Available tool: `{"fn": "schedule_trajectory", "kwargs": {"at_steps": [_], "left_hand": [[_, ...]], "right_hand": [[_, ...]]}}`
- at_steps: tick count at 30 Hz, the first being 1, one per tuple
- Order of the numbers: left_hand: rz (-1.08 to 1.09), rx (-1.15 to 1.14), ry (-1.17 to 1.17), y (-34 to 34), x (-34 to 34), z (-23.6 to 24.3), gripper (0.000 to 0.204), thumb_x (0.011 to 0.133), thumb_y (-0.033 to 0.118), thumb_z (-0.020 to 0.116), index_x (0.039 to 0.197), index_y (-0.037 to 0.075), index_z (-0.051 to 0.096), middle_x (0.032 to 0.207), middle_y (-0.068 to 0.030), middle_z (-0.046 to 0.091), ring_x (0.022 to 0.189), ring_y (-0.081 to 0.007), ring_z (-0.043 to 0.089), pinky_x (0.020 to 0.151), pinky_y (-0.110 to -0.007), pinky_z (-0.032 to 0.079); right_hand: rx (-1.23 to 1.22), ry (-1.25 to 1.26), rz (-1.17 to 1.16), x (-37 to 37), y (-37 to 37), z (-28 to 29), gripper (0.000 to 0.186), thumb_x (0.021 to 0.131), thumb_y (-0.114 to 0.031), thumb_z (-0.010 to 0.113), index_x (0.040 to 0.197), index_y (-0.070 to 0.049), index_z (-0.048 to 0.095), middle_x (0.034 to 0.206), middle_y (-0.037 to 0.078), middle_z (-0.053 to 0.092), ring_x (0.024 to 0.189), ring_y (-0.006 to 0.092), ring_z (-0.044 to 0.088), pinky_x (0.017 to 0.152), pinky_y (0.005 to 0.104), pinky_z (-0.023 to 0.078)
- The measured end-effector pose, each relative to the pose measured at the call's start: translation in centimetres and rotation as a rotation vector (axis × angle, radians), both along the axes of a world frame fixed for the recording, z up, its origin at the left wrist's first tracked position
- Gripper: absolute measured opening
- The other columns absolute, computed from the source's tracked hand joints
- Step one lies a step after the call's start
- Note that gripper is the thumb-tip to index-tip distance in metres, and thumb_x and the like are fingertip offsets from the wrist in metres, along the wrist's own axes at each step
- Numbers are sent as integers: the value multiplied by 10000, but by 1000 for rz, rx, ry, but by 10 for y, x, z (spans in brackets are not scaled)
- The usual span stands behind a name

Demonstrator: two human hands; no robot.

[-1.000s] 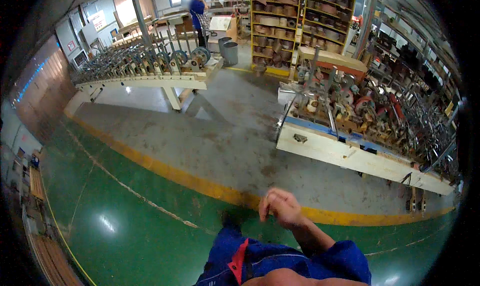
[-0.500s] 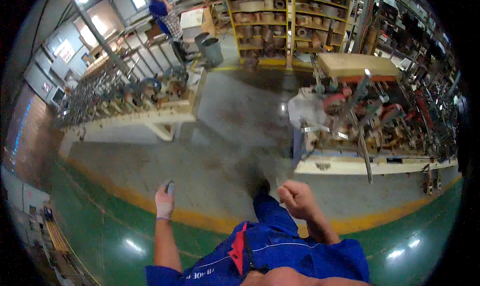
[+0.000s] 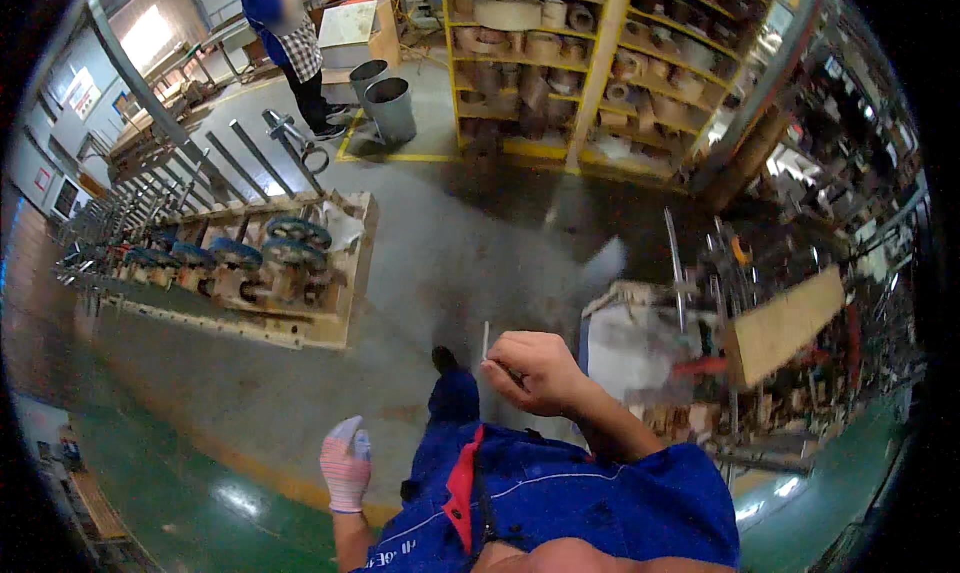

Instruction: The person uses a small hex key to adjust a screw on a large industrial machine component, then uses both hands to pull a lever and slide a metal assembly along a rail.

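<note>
My left hand (image 3: 346,465) wears a white knit glove with reddish stripes and hangs low at my left side. Its fingers are loosely bent, and I see nothing in them. In front of my body, my bare right hand (image 3: 535,375) is closed with bent fingers. A thin pale stick (image 3: 487,337) pokes up from its fingertips; the rest of it is hidden in the grip, so its kind does not show. Neither hand touches a rack or bench.
To the left is a pale rack (image 3: 230,318) with blue-rimmed wheels and upright metal rods. A crowded bench (image 3: 630,348) on the right bears a tan block (image 3: 787,325). Ahead are yellow shelves (image 3: 590,83), grey bins (image 3: 390,111) and a person (image 3: 290,53).
I have moved forward, nearer the shelves and between the rack and bench. My right hand has swung left and inward; my left hand has come lower. The view has tilted.
</note>
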State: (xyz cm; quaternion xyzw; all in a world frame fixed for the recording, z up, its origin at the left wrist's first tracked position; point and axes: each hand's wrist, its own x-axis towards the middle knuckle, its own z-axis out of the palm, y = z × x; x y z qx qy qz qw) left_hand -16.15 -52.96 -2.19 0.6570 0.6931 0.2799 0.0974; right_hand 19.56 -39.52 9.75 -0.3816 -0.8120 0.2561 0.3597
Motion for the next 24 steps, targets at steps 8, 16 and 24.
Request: {"fn": "schedule_trajectory", "kwargs": {"at_steps": [8, 16, 24], "left_hand": [[-267, 239, -75, 351, -18, 137, 331, 863, 162, 753, 1179, 74, 707, 1159, -138, 719, 1057, -355, 677, 941, -459, 533], [-956, -107, 412, 703, 30, 217, 293, 883, 295, 718, 1059, 67, 666, 1058, -133, 688, 1037, -348, 669, 899, -460, 533], [-919, -401, 626, 956, 35, 194, 318, 905, 376, 695, 1011, 77, 684, 1009, -131, 682, 1019, -342, 666, 879, -474, 536]], "right_hand": [[-67, -196, -279, 27, 240, -39, 185, 927, -190, 653, 805, -53, 625, 774, 166, 622, 735, 392, 633, 633, 469, 484], [-277, -171, -455, 49, 476, -83, 240, 955, -281, 654, 866, -61, 694, 797, 157, 675, 735, 361, 677, 646, 453, 542], [-120, -59, -76, 32, 798, -54, 155, 862, -185, 673, 798, -44, 677, 761, 152, 644, 710, 357, 650, 638, 440, 514]]}}
